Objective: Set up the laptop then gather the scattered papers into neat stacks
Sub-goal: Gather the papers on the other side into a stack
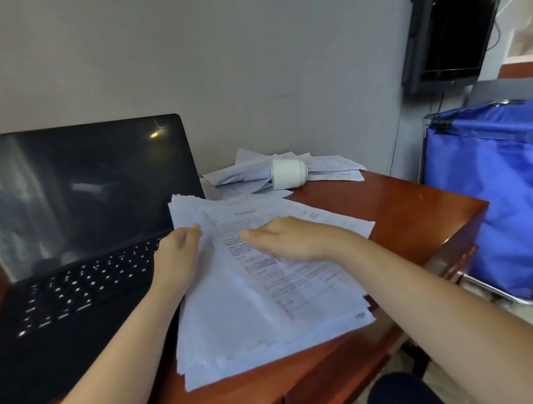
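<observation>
A black laptop (74,212) stands open on the left of the wooden desk (398,213), its screen dark. To its right lies a loose stack of printed papers (264,310), its sheets fanned and uneven. My left hand (177,256) grips the stack's left edge, thumb on top near the far corner. Flat on the top sheet rests my right hand (288,239), fingers straight and pointing left. Further back, more papers (328,167) lie scattered against the wall, some crumpled.
A white jar (288,173) lies on its side on the far papers. A blue fabric cart (499,195) stands right of the desk. A dark monitor (453,28) hangs on the wall above it. The desk's right edge is close to the stack.
</observation>
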Tool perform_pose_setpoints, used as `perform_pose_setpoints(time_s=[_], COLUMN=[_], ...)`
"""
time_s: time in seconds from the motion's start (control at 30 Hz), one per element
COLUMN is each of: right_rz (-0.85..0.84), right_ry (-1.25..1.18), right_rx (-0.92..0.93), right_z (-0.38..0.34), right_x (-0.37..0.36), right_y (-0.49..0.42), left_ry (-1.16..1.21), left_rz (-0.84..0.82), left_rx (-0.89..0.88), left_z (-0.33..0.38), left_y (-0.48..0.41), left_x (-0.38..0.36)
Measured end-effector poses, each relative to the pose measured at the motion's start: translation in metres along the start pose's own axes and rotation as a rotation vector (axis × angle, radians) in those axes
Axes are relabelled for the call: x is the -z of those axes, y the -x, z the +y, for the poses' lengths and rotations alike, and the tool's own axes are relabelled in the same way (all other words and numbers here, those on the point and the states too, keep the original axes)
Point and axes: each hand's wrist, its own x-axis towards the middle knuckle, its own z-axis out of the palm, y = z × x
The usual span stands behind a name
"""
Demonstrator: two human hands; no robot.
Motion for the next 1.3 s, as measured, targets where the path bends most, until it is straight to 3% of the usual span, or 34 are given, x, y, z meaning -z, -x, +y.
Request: perform_pose_setpoints(time_s=[0.07, 0.17, 0.27, 0.37, 0.47, 0.63, 0.83, 1.03, 1.17, 1.3], right_rz=[0.148, 0.337, 0.390, 0.358, 0.305, 0.342, 0.178, 0.136, 0.321, 0.430], right_ry=[-0.022, 0.276, 0.227, 0.175, -0.027, -0.186, -0.224, -0.223, -0.171, -0.207], right_rx=[-0.025, -0.229, -0.432, -0.475, -0.487, -0.427, -0.334, -0.196, 0.015, 0.082], right_z=[0.023, 0.074, 0.112, 0.129, 0.136, 0.136, 0.115, 0.113, 0.124, 0.142], right_x=[0.008, 0.018, 0.028, 0.040, 0.048, 0.050, 0.053, 0.031, 0.008, 0.015], right_y=[-0.009, -0.020, -0.027, -0.034, -0.041, -0.050, -0.044, -0.038, -0.035, -0.045], left_ry=[-0.010, -0.057, -0.079, -0.071, -0.081, -0.084, -0.064, 0.009, 0.138, 0.254], left_rz=[0.001, 0.001, -0.013, -0.033, -0.043, -0.029, -0.024, -0.054, -0.090, -0.087], left_rx=[-0.006, 0.004, 0.022, 0.045, 0.043, 0.035, 0.057, 0.115, 0.101, 0.207], left_z=[0.001, 0.002, 0.002, 0.002, 0.002, 0.002, 0.000, 0.007, 0.015, 0.030], left_y=[0.000, 0.001, 0.002, 0.003, 0.003, 0.002, -0.003, 0.003, 0.002, -0.013], left_x=[-0.001, -0.001, -0.001, -0.002, -0.002, -0.002, 0.000, 0.000, -0.002, -0.007])
